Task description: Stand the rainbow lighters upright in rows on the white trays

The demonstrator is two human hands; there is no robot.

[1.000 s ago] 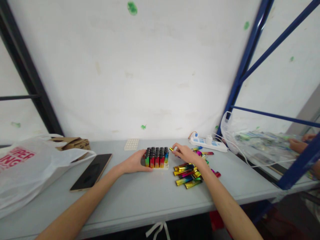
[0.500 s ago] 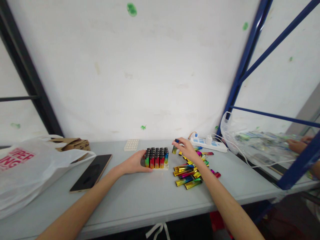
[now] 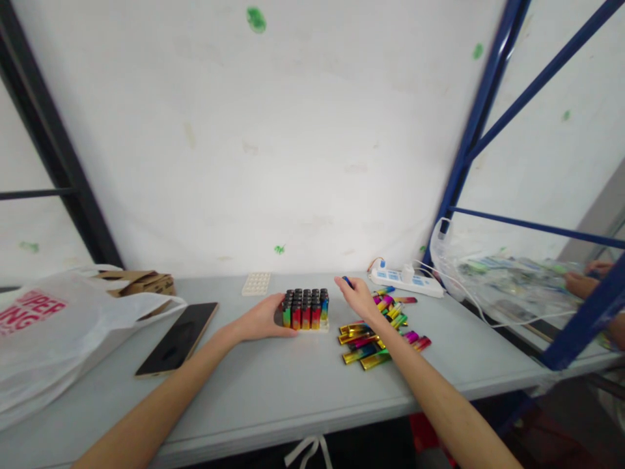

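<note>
Several upright lighters (image 3: 306, 310) with black tops stand packed in rows in a white holder (image 3: 323, 329) at the middle of the table. Around the left end of this block my left hand (image 3: 265, 317) is wrapped, thumb at the front. My right hand (image 3: 356, 296) is closed on a lighter (image 3: 347, 282), whose dark blue end shows above the fingers; the rest is hidden. It is right of the block, a short way apart from it. Beside and under my right forearm lies a loose pile of shiny coloured lighters (image 3: 361, 352).
Near the wall lie a second white holder (image 3: 256, 284) and a power strip (image 3: 408, 282). To the left are a phone (image 3: 178, 339), a white bag (image 3: 73, 326) and cardboard (image 3: 146, 283). Beyond a blue frame (image 3: 466, 156), another person's hand (image 3: 581, 284) is near plastic bags (image 3: 522, 277).
The lighter in my right hand has turned from hanging upright below the fingertips to lying mostly inside the fingers. My left hand has hardly moved.
</note>
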